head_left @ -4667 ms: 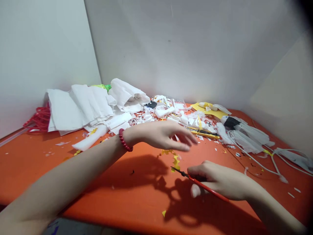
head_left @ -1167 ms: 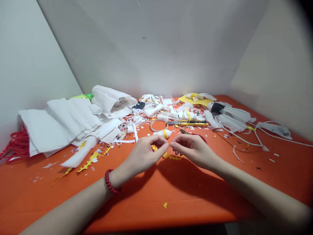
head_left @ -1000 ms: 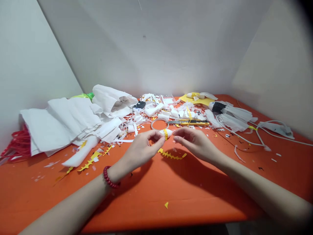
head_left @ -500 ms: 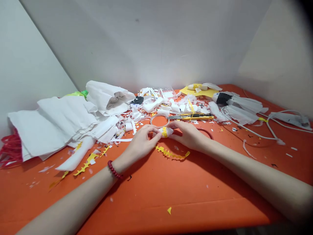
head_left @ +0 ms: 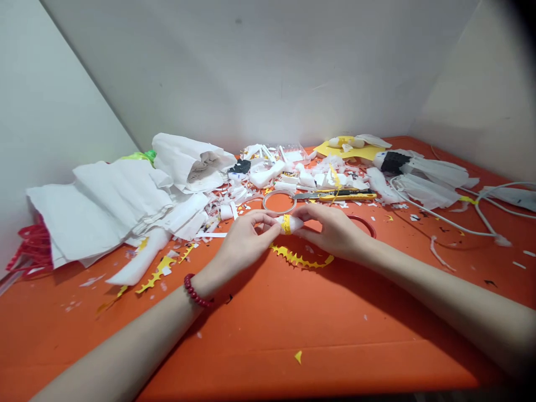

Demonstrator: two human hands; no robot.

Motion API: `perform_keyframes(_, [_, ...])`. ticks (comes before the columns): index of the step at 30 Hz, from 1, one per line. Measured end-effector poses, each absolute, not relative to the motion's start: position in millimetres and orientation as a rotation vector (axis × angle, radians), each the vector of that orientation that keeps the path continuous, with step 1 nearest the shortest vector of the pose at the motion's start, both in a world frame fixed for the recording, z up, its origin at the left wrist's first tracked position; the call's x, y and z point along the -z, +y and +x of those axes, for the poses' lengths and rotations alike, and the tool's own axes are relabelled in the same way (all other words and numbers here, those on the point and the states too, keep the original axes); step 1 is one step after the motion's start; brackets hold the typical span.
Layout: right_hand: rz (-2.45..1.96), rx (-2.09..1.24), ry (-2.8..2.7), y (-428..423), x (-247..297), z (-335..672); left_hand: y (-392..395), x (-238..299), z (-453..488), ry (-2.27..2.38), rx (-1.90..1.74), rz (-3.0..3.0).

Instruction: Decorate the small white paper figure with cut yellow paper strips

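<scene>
1. Between the left hand [head_left: 249, 237] and the right hand [head_left: 339, 231] is a small white piece [head_left: 296, 224] with a yellow band [head_left: 286, 224] around its middle, held over the near-middle of the surface [head_left: 251, 335]. Can't tell if its underside touches down.
2. Both hands are clamped on it: left thumb and fingers pinch one end, right ones straddle the other.
3. What's new: a second ago only the left hand had it, with the right just off its tip. I'd say that means the piece is now steadied from both ends.
4. Material-wise, it looks soft and foamy, stubby and tapering to the right. The band reads as thin paper with a bumpy edge, and it seems like it'd crush if squeezed hard.
5. Just below the hands, a jagged strip [head_left: 299, 260] of yellow lies curved, toothed like a saw.
6. Right behind them: a smooth pale ring [head_left: 264, 202], a yellow-and-black cutter [head_left: 347, 195] with its flat blade showing, and a glossy red loop [head_left: 365, 223] partly hidden by the right hand.
7. Further out, floppy creased white sheets [head_left: 104, 201] pile up on the left, and a white bundle [head_left: 439, 170] with a black wrap and fluttery tails sits on the right.
</scene>
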State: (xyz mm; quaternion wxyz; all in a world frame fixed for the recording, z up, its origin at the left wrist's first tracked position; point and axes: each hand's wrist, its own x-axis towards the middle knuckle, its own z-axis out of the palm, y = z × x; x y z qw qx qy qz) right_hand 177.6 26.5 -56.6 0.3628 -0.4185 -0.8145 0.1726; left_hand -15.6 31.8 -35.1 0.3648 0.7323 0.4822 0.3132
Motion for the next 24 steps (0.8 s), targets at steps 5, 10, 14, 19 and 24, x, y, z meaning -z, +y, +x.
perform_keyframes(5, [-1.087,-0.497,-2.066,24.9,54.9,179.1,29.8,30.2,-16.2,1.233,-0.818,1.877])
perform_keyframes(10, [-1.09,-0.488,-2.054,22.5,53.2,178.8,28.1,29.0,-16.9,1.225,-0.844,1.889])
perform_keyframes(14, [-1.125,-0.458,-2.058,20.2,51.2,177.4,27.3,28.6,-16.6,1.22,-0.848,1.898])
perform_keyframes(19, [-1.148,-0.423,-2.087,18.6,51.3,176.6,26.5,29.5,-17.8,1.189,-0.834,1.9])
perform_keyframes(24, [-1.119,-0.403,-2.104,18.0,51.6,176.7,26.3,30.8,-19.1,1.195,-0.812,1.906])
